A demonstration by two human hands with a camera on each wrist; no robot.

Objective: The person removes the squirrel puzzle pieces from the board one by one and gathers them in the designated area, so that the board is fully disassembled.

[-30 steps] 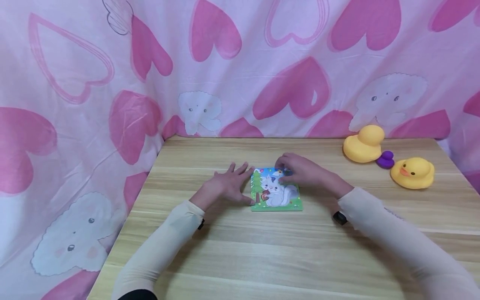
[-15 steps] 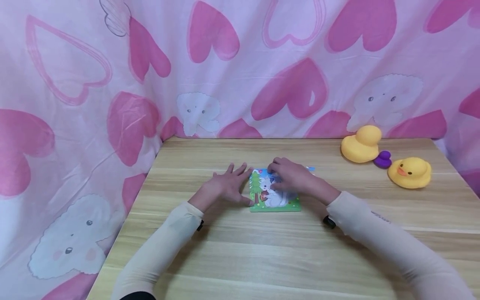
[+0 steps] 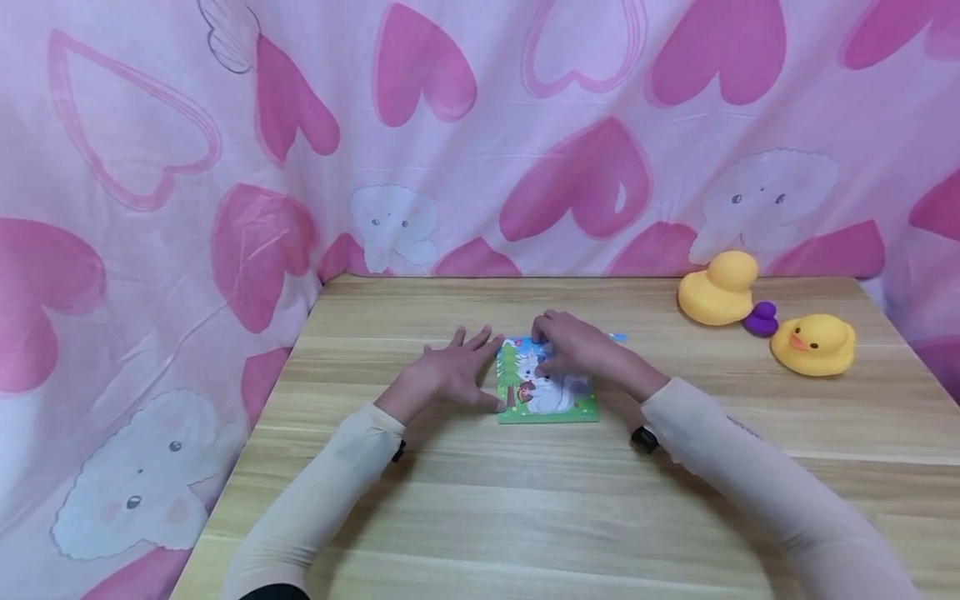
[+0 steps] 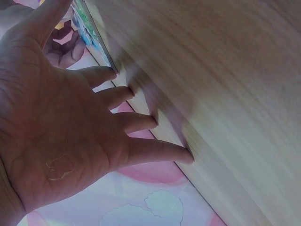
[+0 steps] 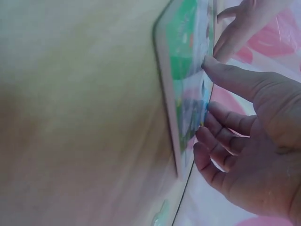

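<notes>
A square picture board (image 3: 555,400) with a white squirrel, a green tree and blue sky lies flat on the wooden table. My left hand (image 3: 453,372) is beside its left edge with fingers spread. In the left wrist view, the fingertips of my left hand (image 4: 75,117) rest on the tabletop along that edge. My right hand (image 3: 577,343) is over the upper right part of the picture, hiding some of it. In the right wrist view, the thumb and loosely bent fingers of my right hand (image 5: 254,136) touch the board's face (image 5: 188,70). Nothing shows between them.
A small flat light-blue piece (image 3: 617,337) lies past the board's upper right corner, behind my right hand. Two yellow rubber ducks (image 3: 716,292) and a small purple duck (image 3: 762,320) stand at the back right. A pink heart-print curtain (image 3: 420,150) borders the table's back and left.
My right hand has shifted left over the picture, uncovering the light-blue piece behind it. My left hand has kept its place at the board's left edge. The view has drifted slightly.
</notes>
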